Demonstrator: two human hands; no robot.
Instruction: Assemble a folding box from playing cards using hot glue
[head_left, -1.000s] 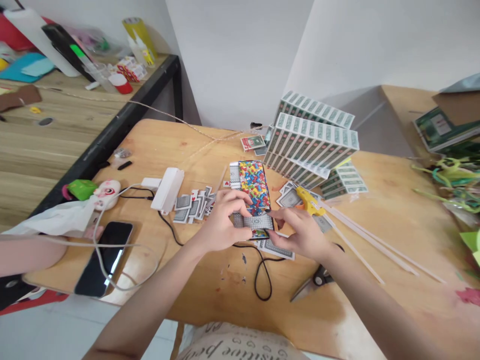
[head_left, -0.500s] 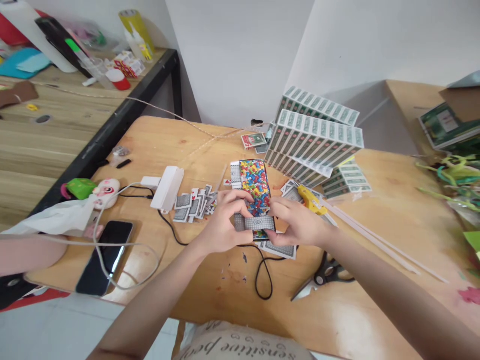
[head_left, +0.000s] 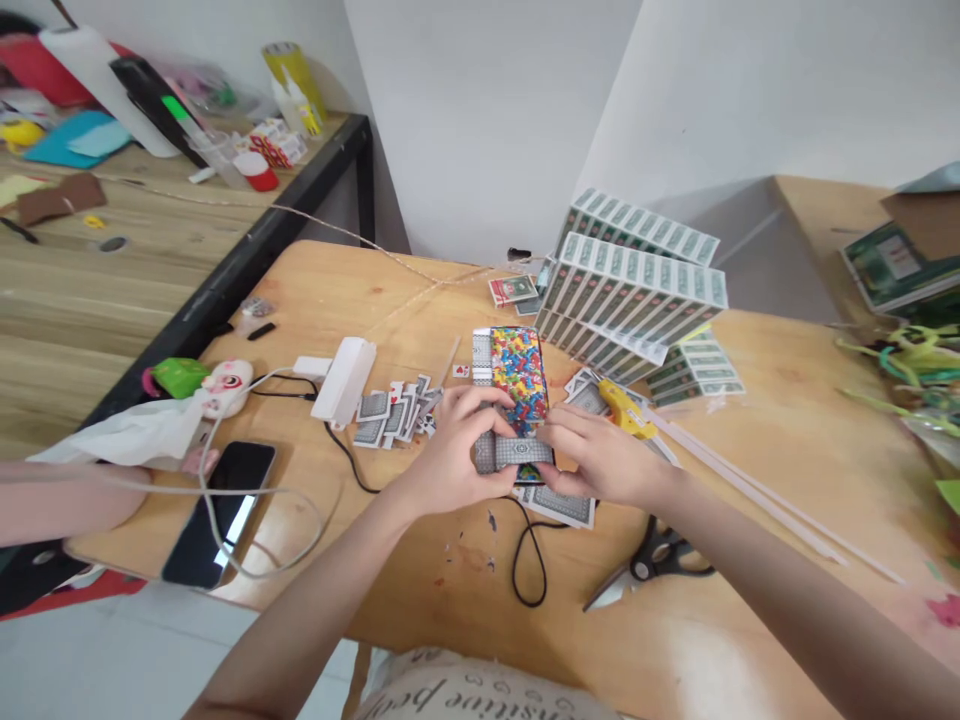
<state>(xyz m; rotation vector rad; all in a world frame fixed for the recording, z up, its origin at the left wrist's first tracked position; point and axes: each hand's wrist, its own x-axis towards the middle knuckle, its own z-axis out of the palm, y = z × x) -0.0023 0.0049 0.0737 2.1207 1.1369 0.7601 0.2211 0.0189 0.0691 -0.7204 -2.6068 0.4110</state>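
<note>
Your left hand (head_left: 456, 452) and right hand (head_left: 600, 455) both pinch a small grey patterned playing card (head_left: 519, 451) — fingers curled closed on its ends — pressed onto the near end of the multicoloured rectangular panel (head_left: 517, 375) lying mid-table on the wooden tabletop (head_left: 750, 440). Just right lies a yellow glue gun (head_left: 626, 408); black-handled scissors (head_left: 651, 565) sit nearer you.

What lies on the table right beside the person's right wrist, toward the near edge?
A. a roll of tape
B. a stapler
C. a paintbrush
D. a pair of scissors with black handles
D: a pair of scissors with black handles lies on the wooden table just below the right hand, blades pointing toward the near edge.
</note>
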